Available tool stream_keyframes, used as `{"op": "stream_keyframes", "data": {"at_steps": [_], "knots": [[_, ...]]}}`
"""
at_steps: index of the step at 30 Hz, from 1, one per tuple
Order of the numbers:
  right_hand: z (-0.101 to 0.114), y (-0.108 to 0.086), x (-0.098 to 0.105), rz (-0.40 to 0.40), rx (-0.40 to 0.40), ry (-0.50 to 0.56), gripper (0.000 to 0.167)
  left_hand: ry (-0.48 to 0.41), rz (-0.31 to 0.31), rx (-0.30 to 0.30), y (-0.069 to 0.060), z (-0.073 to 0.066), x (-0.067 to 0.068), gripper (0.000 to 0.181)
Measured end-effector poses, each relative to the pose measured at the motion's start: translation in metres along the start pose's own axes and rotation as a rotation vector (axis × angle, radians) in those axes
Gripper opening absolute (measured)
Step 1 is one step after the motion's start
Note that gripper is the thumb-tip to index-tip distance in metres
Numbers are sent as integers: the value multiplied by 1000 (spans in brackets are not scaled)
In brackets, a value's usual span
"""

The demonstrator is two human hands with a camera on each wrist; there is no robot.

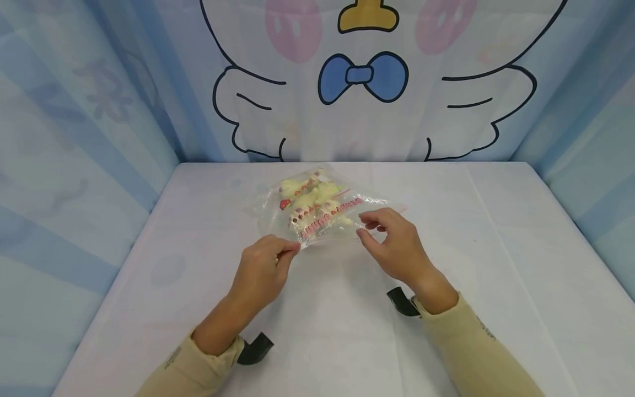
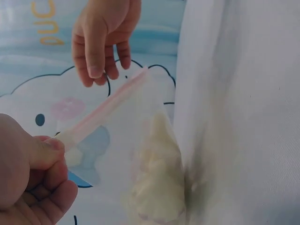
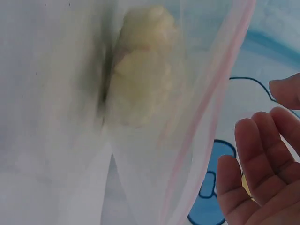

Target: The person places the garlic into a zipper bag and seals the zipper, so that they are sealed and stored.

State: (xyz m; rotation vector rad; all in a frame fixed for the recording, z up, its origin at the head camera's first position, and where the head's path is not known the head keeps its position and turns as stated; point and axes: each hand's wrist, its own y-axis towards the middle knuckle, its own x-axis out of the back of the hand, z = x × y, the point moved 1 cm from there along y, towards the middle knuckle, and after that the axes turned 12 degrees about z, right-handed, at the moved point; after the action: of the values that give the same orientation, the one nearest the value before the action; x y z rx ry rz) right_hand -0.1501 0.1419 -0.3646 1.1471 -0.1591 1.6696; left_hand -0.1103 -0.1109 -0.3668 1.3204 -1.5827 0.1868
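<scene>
A clear zip bag (image 1: pixel 331 218) with red print and a pink closure strip (image 2: pixel 110 102) stands on the table, several pale yellow soft-looking items (image 1: pixel 324 191) inside it. What kind they are, I cannot tell through the plastic. My left hand (image 1: pixel 262 270) pinches the near corner of the bag's top edge between thumb and fingers. Beside the bag's right end is my right hand (image 1: pixel 397 245), thumb and fingers apart. In the right wrist view a gap shows between those fingers (image 3: pixel 251 140) and the bag's edge, with nothing held.
A white cloth covers the table (image 1: pixel 496 248). Behind it hangs a curtain (image 1: pixel 364 124) with a cartoon print, and blue-and-white curtains (image 1: pixel 74 165) flank both sides. A black wrist mount (image 1: pixel 255 348) sticks out from each sleeve.
</scene>
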Motion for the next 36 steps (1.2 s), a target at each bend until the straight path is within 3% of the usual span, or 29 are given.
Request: {"op": "stream_keyframes", "data": {"at_steps": [5, 10, 16, 21, 36], "knots": [[13, 2, -10, 51, 96, 10, 27, -7, -26, -27, 1, 0, 0, 13], [22, 5, -19, 89, 116, 20, 34, -2, -28, -41, 2, 0, 0, 13], [30, 10, -33, 73, 219, 6, 36, 5, -21, -53, 2, -1, -1, 12], [37, 16, -45, 46, 300, -43, 29, 1, -10, -61, 2, -2, -1, 11], [43, 21, -49, 30, 311, -119, 17, 20, -10, -62, 3, -2, -4, 13]]}}
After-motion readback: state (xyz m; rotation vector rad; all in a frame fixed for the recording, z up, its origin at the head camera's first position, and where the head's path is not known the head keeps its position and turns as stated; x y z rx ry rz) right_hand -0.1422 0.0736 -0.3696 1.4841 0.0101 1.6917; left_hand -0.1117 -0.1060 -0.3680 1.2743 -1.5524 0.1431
